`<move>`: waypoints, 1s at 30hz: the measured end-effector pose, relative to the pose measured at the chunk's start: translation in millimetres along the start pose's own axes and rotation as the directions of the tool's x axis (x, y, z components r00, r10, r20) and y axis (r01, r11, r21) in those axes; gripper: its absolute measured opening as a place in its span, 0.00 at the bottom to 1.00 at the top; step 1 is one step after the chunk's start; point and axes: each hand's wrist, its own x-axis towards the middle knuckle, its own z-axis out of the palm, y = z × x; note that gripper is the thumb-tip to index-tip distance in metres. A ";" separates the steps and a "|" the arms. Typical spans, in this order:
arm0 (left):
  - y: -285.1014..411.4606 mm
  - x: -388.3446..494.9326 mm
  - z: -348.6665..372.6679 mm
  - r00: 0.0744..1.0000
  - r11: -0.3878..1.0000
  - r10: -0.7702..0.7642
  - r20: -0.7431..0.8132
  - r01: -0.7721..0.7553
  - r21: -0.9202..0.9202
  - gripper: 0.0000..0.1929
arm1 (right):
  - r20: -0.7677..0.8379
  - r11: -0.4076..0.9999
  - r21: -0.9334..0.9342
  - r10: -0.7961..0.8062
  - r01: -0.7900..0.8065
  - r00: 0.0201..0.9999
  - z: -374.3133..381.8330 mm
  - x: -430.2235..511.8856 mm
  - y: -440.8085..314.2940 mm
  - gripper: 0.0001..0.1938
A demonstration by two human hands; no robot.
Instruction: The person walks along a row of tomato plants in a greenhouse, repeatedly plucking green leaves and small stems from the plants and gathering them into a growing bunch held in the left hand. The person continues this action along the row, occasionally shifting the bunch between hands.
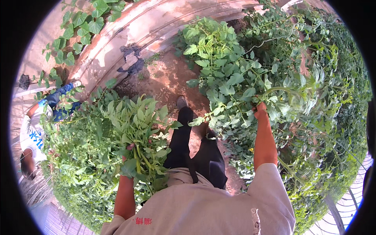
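Note:
My left hand (130, 146) is closed around a thick bundle of cut leafy tomato shoots (142, 161), held in front of my left side. Leaves hide most of that hand, and only bits of the fingers show. Pale green stem ends point back towards my body, while the leaves fan out away from me. On the right, my arm reaches out into a tomato plant (226, 82). There my right hand (260, 111) is a fist at a leafy stem, beside a thick arching vine (282, 89). The foliage partly covers what the fingers grip.
Dense rows of tomato plants stand on the left (85, 147) and right (329, 117). A narrow dirt path (167, 76) runs between them under my feet. Dark plastic scrap (130, 58) lies by a pale ledge (108, 44). Another person (35, 132) is beyond the left row.

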 end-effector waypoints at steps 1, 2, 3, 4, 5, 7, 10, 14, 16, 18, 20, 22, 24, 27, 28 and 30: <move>16.9 9.7 13.0 0.997 0.986 0.069 -0.046 -0.061 0.154 0.19 | -0.073 0.980 0.149 0.145 -0.133 0.987 -24.4 19.0 -2.1 0.10; 27.4 1.0 27.6 0.997 0.997 0.074 -0.013 -0.074 -0.010 0.18 | 0.015 0.972 0.114 0.204 -0.204 0.979 8.3 8.0 -8.3 0.10; 21.0 0.2 17.0 0.993 0.988 0.074 0.093 -0.061 -0.140 0.22 | 0.101 0.961 0.068 0.262 -0.269 0.960 38.4 -12.9 -20.3 0.10; 18.0 11.2 0.8 0.967 0.966 0.089 0.237 -0.026 -0.256 0.27 | 0.089 0.955 0.088 0.276 -0.284 0.957 43.1 -17.8 -26.0 0.10; 9.0 27.1 -10.1 0.967 0.970 0.069 0.247 -0.007 -0.242 0.29 | 0.109 0.941 0.107 0.309 -0.320 0.945 14.3 -0.3 -24.6 0.10; -22.1 41.8 -36.0 0.978 0.977 0.059 0.199 -0.016 -0.211 0.33 | 0.287 0.911 0.212 0.289 -0.354 0.914 -1.2 10.6 -18.4 0.10; -21.9 51.5 -37.2 0.983 0.999 0.053 0.174 -0.053 -0.004 0.33 | 0.286 0.891 0.233 0.319 -0.389 0.903 1.5 11.3 -13.5 0.17; 11.0 63.0 10.5 0.987 0.998 -0.041 0.157 0.047 -0.030 0.32 | 0.280 0.889 0.287 0.278 -0.356 0.919 -30.4 28.9 -4.5 0.20; 10.1 56.8 20.0 0.970 1.000 0.028 0.241 -0.024 -0.019 0.31 | 0.183 0.874 0.303 0.339 -0.381 0.923 -25.5 27.8 -5.2 0.15; 25.5 53.7 44.6 0.935 0.998 0.021 0.353 0.003 -0.065 0.32 | 0.126 0.877 0.269 0.378 -0.399 0.917 0.5 6.3 -14.0 0.10; 14.8 63.0 37.5 0.947 0.989 -0.043 0.317 0.085 -0.118 0.31 | 0.112 0.845 0.336 0.403 -0.416 0.908 -6.4 8.6 -6.3 0.10; 2.7 66.9 35.1 0.948 0.961 -0.034 0.318 0.118 -0.250 0.31 | 0.157 0.728 0.525 0.425 -0.440 0.891 -12.2 5.5 -1.0 0.10; 0.1 61.9 35.7 0.933 0.949 0.037 0.357 0.079 -0.305 0.31 | 0.210 0.701 0.579 0.365 -0.416 0.907 -5.1 -5.6 2.1 0.09; 25.3 62.3 57.4 0.930 0.989 0.037 0.365 0.019 -0.148 0.33 | 0.381 0.695 0.566 0.256 -0.443 0.888 -12.9 1.7 4.8 0.09; 1.6 70.3 24.3 0.956 0.996 -0.006 0.292 0.031 -0.080 0.33 | 0.362 0.709 0.562 0.253 -0.427 0.897 -16.1 4.2 8.2 0.09; -12.9 70.9 4.4 0.980 0.999 -0.038 0.195 0.038 0.003 0.34 | 0.332 0.700 0.580 0.265 -0.417 0.905 -5.0 -5.1 12.8 0.09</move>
